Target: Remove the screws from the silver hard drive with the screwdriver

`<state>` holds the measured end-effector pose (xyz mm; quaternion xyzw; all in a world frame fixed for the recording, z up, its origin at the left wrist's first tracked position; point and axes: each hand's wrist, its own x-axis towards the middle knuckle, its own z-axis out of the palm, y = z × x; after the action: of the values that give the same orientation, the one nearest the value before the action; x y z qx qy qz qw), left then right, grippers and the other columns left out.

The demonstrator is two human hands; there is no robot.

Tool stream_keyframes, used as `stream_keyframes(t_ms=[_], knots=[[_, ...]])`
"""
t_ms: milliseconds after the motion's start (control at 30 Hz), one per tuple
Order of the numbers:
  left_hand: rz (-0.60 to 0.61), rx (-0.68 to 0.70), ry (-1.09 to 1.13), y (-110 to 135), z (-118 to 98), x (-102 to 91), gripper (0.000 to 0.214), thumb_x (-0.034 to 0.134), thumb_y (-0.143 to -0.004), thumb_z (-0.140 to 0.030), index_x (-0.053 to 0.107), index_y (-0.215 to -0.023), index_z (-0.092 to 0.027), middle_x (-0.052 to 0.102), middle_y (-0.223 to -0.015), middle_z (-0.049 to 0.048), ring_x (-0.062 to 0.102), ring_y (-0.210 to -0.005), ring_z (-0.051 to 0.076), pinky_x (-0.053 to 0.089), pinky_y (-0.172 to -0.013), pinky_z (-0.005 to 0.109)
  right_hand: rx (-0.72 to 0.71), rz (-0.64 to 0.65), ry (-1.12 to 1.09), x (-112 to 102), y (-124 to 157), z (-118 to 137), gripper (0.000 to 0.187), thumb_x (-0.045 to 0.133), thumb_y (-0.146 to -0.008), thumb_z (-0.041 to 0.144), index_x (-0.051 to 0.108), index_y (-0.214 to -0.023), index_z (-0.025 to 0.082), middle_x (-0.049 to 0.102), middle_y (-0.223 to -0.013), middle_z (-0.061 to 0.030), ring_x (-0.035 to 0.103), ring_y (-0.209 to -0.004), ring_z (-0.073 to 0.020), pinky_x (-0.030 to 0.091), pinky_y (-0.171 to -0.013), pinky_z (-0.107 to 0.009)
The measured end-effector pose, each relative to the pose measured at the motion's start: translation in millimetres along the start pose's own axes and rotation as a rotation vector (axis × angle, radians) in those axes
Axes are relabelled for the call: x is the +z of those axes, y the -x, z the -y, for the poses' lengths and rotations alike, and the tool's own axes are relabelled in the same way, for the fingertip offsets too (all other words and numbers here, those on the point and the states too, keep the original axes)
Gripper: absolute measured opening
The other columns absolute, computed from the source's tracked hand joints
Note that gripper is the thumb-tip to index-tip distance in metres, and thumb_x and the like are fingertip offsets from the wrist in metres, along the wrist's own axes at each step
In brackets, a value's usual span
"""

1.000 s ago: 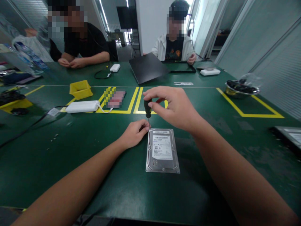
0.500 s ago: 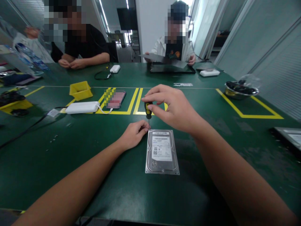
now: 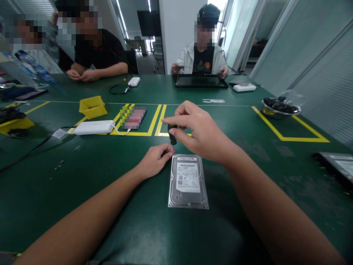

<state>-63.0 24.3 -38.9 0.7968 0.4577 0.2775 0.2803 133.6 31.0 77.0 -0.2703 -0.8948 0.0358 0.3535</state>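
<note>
A silver hard drive cover with a white label, seemingly a whole hard drive (image 3: pixel 188 198), lies flat on the green table before me. Between the thumb and fingers of my right hand (image 3: pixel 197 129) is a short dark-handled screwdriver (image 3: pixel 172 136), held nearly upright. Its tip points down at the drive's far left corner. My left hand (image 3: pixel 157 159) rests on the table beside that same corner, thumb and fingers pinched together close to the screwdriver's shaft. Whatever those left fingertips grip, if anything, is too small to make out.
Several tiny screws (image 3: pixel 59 164) lie at left. Beyond are a white power bank (image 3: pixel 94 127), a phone (image 3: pixel 135 118) and a yellow bin (image 3: pixel 93 107). A metal bowl (image 3: pixel 280 110) of dark items and another drive (image 3: pixel 336 165) are at right. Two people sit across, one holding a dark panel.
My right hand has turned on the screwdriver handle, its index finger now stretched across the top. The left hand stays at the corner. Across the table, a person's panel has been lowered.
</note>
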Motion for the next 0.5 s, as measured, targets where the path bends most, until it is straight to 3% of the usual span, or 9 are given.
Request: stream_keyframes(t_ms=[200,500], knots=[[-0.008,0.015,-0.013,-1,3,0.4,0.013,0.051,-0.094,-0.025,0.061,-0.088,-0.018,0.067,-0.084,-0.0004,0.061,-0.077,0.018,0.045,-0.074,0.030,0.021,-0.067,-0.005,8,-1,-2,0.024,0.067,-0.088,0.022,0.073,-0.109,0.012,0.056,-0.092,-0.0065,0.052,-0.085,-0.0173,0.043,-0.078,-0.032],[0.002,0.013,-0.019,-1,3,0.0,0.016,0.051,-0.096,-0.025,0.065,-0.099,-0.018,0.072,-0.100,0.0021,0.065,-0.090,0.021,0.046,-0.081,0.032,0.009,-0.149,0.007,20,0,-3,0.019,0.069,-0.088,0.026,0.072,-0.101,0.013,0.056,-0.094,-0.0070,0.052,-0.086,-0.0173,0.043,-0.078,-0.031]])
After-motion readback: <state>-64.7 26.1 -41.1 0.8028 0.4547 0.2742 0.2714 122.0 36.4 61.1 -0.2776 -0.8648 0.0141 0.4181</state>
